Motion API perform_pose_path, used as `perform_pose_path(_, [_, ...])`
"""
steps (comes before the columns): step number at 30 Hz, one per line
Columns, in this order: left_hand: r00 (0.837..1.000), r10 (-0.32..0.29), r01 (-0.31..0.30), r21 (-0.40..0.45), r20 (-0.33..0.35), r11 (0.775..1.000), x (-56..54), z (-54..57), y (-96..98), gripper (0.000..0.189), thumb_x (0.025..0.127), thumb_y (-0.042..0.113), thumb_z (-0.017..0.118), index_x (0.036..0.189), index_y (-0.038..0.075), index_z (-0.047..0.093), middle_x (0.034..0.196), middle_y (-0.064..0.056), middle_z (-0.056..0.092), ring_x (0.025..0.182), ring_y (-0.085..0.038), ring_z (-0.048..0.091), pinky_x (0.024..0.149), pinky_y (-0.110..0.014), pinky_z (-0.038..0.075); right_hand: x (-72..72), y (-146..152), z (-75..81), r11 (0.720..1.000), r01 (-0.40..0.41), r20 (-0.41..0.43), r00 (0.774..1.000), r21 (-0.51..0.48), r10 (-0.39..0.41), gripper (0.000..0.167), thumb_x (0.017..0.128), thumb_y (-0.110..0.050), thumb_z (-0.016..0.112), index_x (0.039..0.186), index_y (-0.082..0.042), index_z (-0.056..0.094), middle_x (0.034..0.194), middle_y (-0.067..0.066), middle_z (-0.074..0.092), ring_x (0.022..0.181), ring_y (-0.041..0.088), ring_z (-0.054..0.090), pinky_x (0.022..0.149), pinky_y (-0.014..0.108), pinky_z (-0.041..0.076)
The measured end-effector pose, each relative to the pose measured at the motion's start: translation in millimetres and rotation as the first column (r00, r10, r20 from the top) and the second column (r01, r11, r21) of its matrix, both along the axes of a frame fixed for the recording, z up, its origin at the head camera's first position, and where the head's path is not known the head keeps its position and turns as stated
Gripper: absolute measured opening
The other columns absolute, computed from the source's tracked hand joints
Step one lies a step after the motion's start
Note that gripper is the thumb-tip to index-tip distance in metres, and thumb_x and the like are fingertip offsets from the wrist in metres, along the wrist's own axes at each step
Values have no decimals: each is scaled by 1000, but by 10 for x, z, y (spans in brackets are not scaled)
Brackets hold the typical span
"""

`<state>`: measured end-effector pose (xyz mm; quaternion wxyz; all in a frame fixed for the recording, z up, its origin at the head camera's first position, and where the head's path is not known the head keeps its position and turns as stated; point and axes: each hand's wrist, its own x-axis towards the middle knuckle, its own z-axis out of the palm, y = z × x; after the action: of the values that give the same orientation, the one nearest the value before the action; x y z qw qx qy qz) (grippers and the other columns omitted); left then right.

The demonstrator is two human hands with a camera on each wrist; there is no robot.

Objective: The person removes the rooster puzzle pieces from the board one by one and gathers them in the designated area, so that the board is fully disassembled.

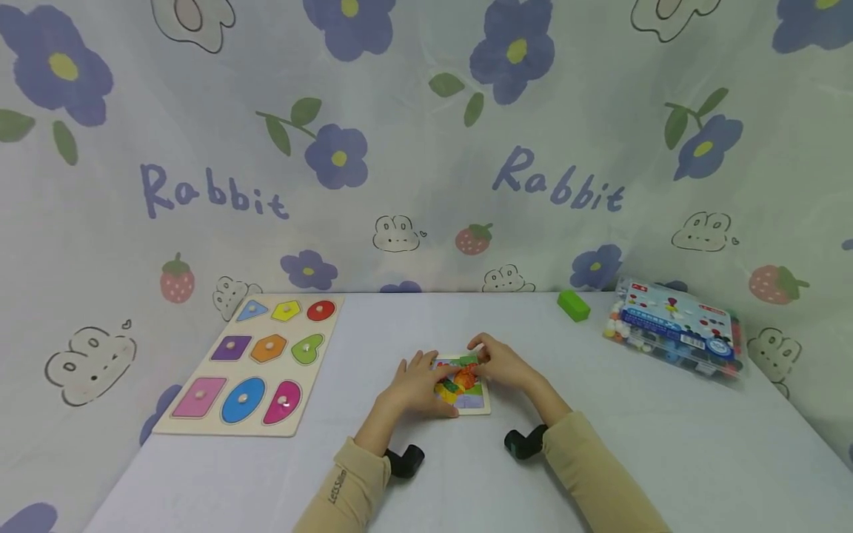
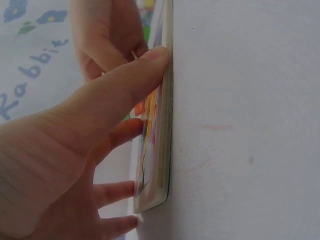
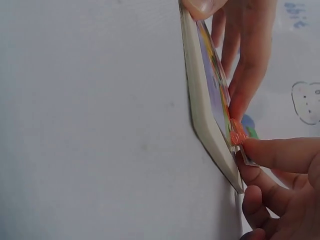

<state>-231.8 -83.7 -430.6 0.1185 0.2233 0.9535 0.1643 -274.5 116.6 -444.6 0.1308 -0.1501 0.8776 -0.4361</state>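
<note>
A small jigsaw puzzle (image 1: 473,402) with a colourful picture and a pale raised frame lies on the white table. My left hand (image 1: 415,385) is spread over its left side, fingers fairly straight. In the left wrist view the thumb (image 2: 125,82) rests at the near rim, while other fingertips touch the left edge and the picture. At the far right corner my right hand (image 1: 504,365) pinches a puzzle piece (image 3: 238,133) between thumb and fingers. The piece shows orange print and is tilted up from the board. My hands partly cover the picture.
A wooden shape board (image 1: 300,370) with knobbed pieces lies at the left. Toward the back right are a green block (image 1: 574,305) and a clear plastic box (image 1: 676,326) of small coloured parts. A printed curtain (image 1: 426,163) hangs behind the table.
</note>
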Motion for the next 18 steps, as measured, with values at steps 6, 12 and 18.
perform_pose_path(6, [1000,0,0,-9,10,1000,-14,-15,1,72,71,49,74,135,26,48,147,-19,27,135,-45,18,103,-65,14,2,55,-26,992,109,22,994,-66,-108,38,79,-12,71,113,-7,55,86,4,64,76,16,56,65,28,44])
perform_pose_path(12, [1000,13,-13,-5,24,1000,-5,-27,8,72,72,48,74,135,27,48,147,-18,26,136,-44,16,104,-64,12,29,139,-17,975,201,45,979,-99,-197,30,78,-14,72,104,-6,58,88,7,64,72,16,56,60,27,46])
perform_pose_path(18, [1000,13,-13,-7,23,1000,4,-10,3,71,72,48,74,135,27,47,148,-17,25,136,-44,16,105,-64,12,79,256,-18,952,277,52,961,-129,-273,27,79,-12,71,101,-4,59,89,9,61,74,16,54,59,26,46])
